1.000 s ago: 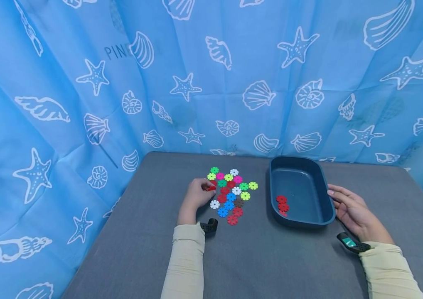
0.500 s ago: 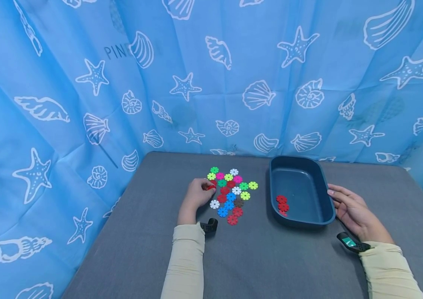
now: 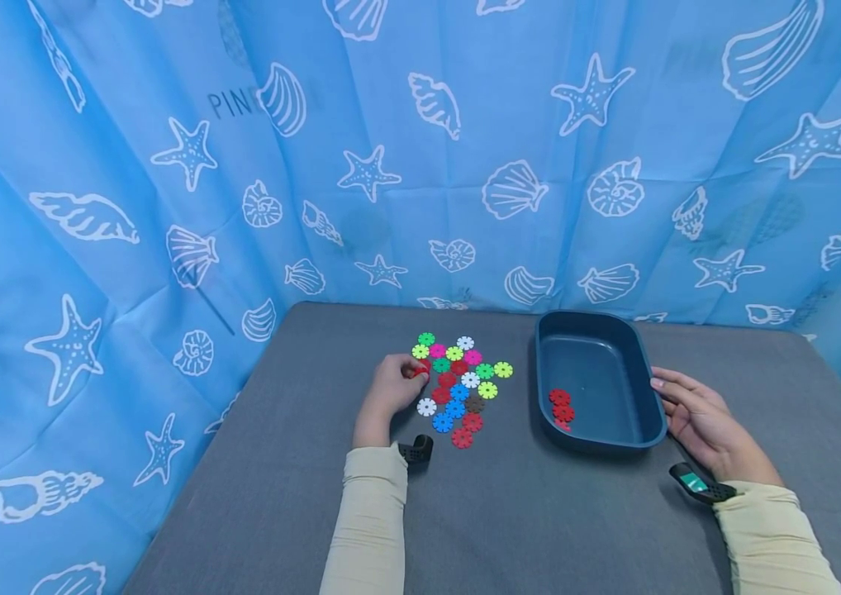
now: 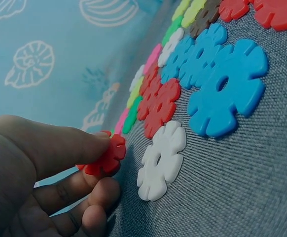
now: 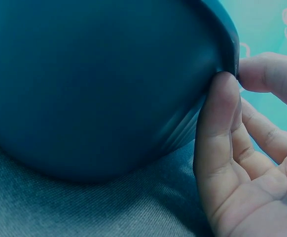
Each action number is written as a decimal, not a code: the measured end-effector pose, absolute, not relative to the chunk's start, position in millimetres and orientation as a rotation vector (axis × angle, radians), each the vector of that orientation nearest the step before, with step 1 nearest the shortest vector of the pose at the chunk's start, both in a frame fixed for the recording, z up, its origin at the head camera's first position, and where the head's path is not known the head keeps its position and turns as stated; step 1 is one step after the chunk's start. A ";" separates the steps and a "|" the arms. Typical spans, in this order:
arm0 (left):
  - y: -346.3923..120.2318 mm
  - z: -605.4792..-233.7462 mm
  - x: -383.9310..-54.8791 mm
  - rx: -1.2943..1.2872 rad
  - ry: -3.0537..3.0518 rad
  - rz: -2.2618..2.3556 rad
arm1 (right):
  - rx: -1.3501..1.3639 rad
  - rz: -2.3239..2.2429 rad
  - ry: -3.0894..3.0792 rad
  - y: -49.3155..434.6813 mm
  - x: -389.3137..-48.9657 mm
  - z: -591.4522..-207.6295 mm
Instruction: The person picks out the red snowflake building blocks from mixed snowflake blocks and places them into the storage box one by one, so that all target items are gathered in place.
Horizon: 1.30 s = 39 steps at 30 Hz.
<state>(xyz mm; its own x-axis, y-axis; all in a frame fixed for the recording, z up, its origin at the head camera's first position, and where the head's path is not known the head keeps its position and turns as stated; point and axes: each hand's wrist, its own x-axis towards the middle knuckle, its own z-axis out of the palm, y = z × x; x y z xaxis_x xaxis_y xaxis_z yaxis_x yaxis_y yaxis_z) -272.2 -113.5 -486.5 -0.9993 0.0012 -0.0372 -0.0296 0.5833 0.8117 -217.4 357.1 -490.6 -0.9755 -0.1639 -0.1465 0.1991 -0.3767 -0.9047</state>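
At the left edge of a spread of notched plastic interlocking discs, my left hand pinches a red interlocking disc between thumb and fingers. A second red edge shows just behind its thumb tip in the left wrist view. Close by on the cloth lie a white disc and a large-looking blue disc. My right hand is at the right side of a dark blue bin. Its thumb and index finger touch the wall near the rim, the other fingers loosely bent below.
Several red discs lie inside the bin at its left front corner. Green, yellow, pink, white, blue, brown and red discs are spread left of the bin. A grey cloth covers the table, and a blue shell-print curtain hangs behind it.
The red disc between my left fingers has shifted and turned slightly, while the left hand itself stays nearly in place. My right hand and the bin have not moved.
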 end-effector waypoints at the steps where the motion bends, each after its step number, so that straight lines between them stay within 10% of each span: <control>1: -113.4 -486.4 -272.2 -0.026 2.765 1.421 | 0.047 -2.438 1.610 357.1 -217.4 -490.5; 39: -111.4 -487.7 -272.6 -0.024 2.782 1.448 | 0.041 -2.475 1.570 357.0 -215.4 -490.9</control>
